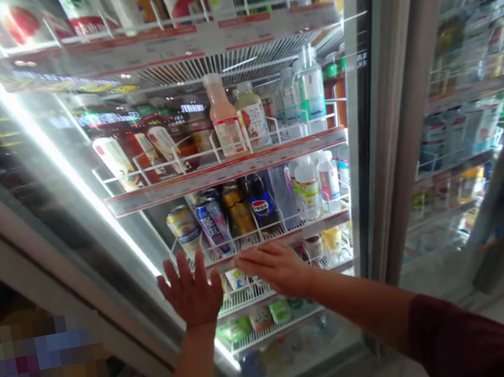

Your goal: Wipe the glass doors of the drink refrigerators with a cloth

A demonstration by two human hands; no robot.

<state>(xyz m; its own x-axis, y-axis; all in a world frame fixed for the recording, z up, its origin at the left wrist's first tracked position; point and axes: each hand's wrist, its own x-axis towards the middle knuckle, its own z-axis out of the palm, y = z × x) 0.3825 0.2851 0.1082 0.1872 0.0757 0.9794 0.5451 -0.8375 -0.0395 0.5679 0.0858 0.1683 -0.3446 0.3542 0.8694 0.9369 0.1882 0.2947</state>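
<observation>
The left hand point(193, 295) is raised with fingers spread wide, holding nothing, at the left end of a white wire shelf with a red price strip point(289, 232) inside the glass-doored drinks cooler. The right hand point(275, 267) lies flat, fingers extended, seemingly resting on that shelf's front edge, below a dark Pepsi bottle point(261, 203) and blue can point(212, 225).

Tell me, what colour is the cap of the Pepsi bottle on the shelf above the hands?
Blue, as far as the head view shows; the Pepsi bottle itself is dark.
</observation>
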